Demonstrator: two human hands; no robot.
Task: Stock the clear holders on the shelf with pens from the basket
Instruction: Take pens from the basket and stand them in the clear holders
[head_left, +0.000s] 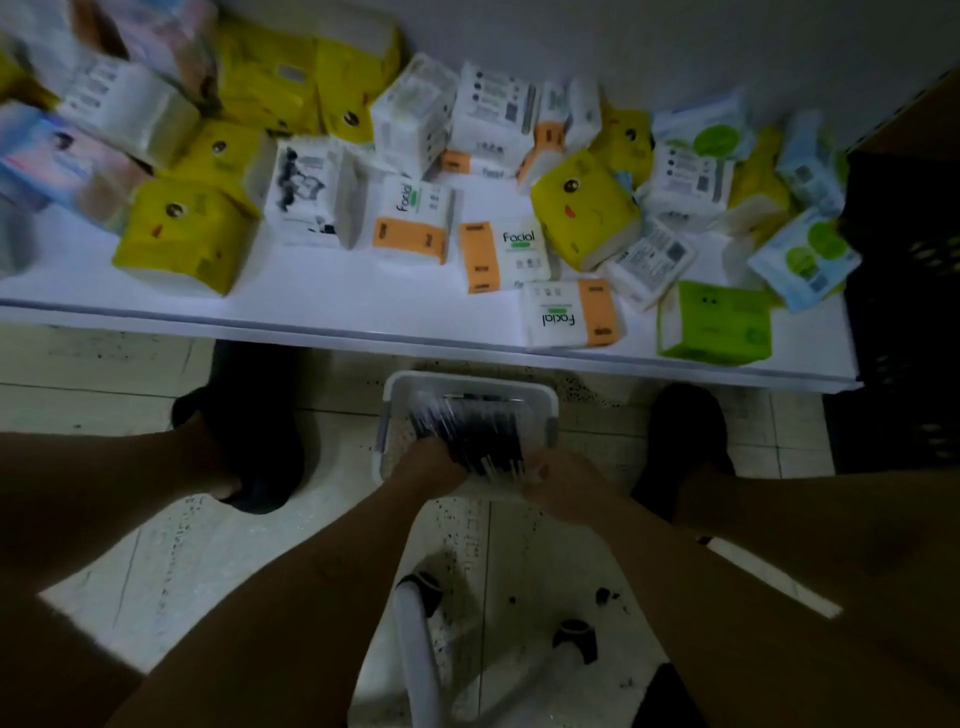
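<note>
- Nearest, low between the person's legs, a white tube frame (415, 654) with black caps stands on the pale speckled tiled floor (208, 545).
- Both bare forearms reach forward and down, meeting over a basket on the floor.
- The left hand (435, 462) curls round the near left side of a bundle of pens (467, 434). The right hand (551, 480) closes on the near right side, thumb on top. The view is dim and blurred, so single fingers are hard to pick out.
- The pens are slim, with dark barrels and pale ends, packed side by side in a loose fan.
- Their long axes run away from the person, the far ends leaning a little left. The pale ends point back toward the hands.
- The bundle sits between the two hands and just beyond them, inside the white plastic basket (470, 378), over its near half.
- A black shoe (254, 447) stands left of the basket and another to its right.
- Beyond, the edge of a white shelf (311, 306) crosses the view, strewn with tissue packs (506, 254) in yellow, orange-and-white, green and pale blue.
- A black crate (906, 291) stands at the shelf's right end.
</note>
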